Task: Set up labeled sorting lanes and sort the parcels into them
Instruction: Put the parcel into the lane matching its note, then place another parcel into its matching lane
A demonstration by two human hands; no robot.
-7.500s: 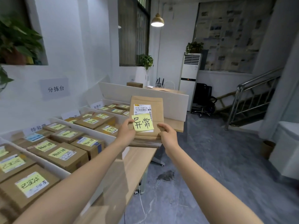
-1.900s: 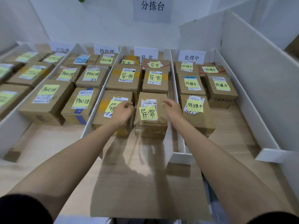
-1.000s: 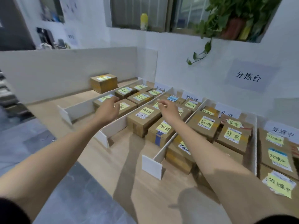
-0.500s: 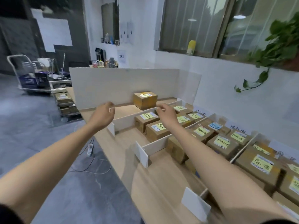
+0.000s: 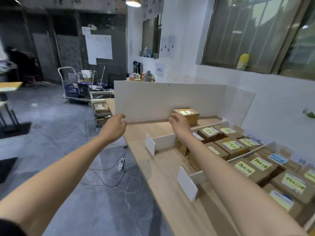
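At the far end of the tabletop (image 5: 167, 167), against the tall white board (image 5: 168, 99), a lone parcel (image 5: 189, 115) stands with a label on top, apart from the lanes. The right hand (image 5: 179, 122) hangs just in front of it, fingers loosely curled and holding nothing; whether it touches the box is hard to tell. The left hand (image 5: 115, 126) hovers at the tabletop's left edge, relaxed and empty. To the right, low white dividers (image 5: 163, 142) fence lanes packed with note-tagged parcels (image 5: 230, 145). A cart (image 5: 76, 89) stands on the floor behind.
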